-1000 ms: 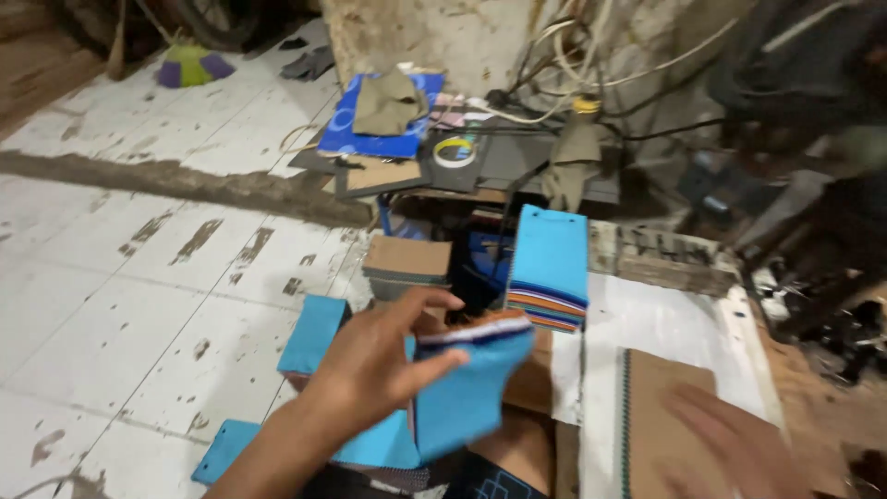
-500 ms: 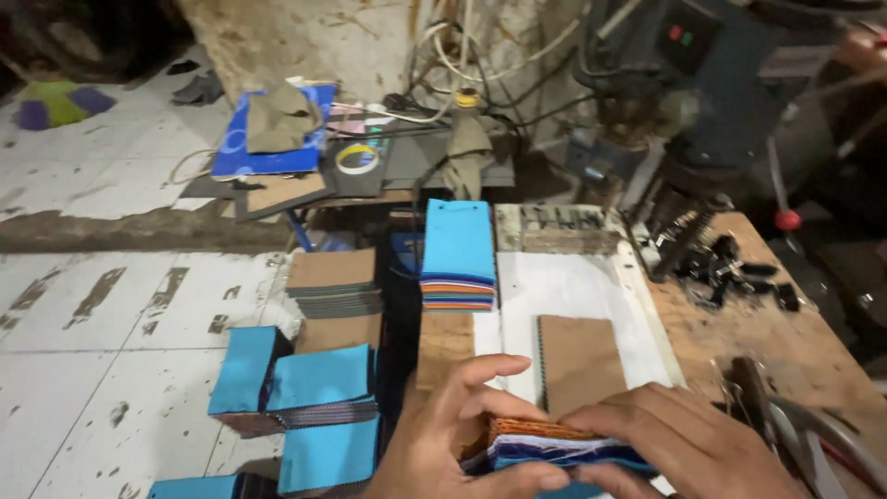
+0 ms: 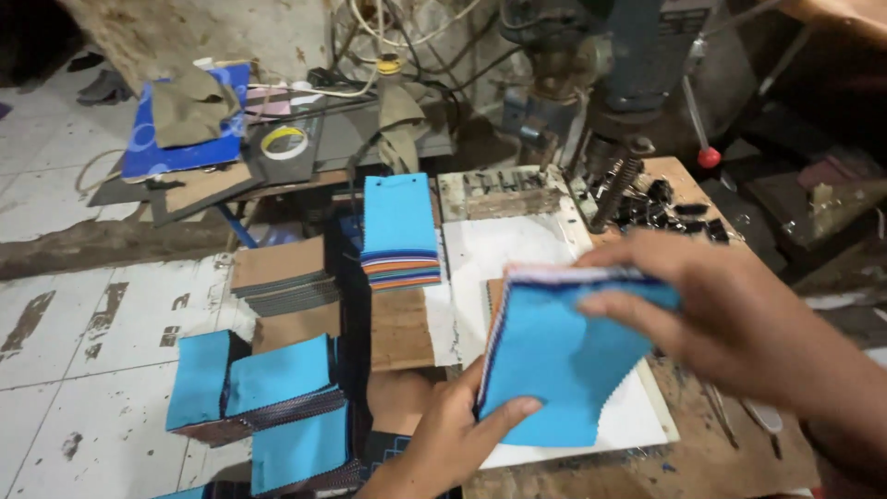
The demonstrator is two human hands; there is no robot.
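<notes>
Both hands grip a blue-topped stack of fabric swatches [image 3: 562,356] over the white sheet [image 3: 490,249] at the worktop's front edge, left hand [image 3: 448,434] pinching its bottom corner w/ thumb on top, right hand [image 3: 730,314] clamping the top edge, apparently to keep the layers squared.

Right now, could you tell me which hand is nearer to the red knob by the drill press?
Right. The right hand grips the swatch stack's top edge, below the red knob. The left hand holds the stack's lower left corner, farther down and left.
</notes>
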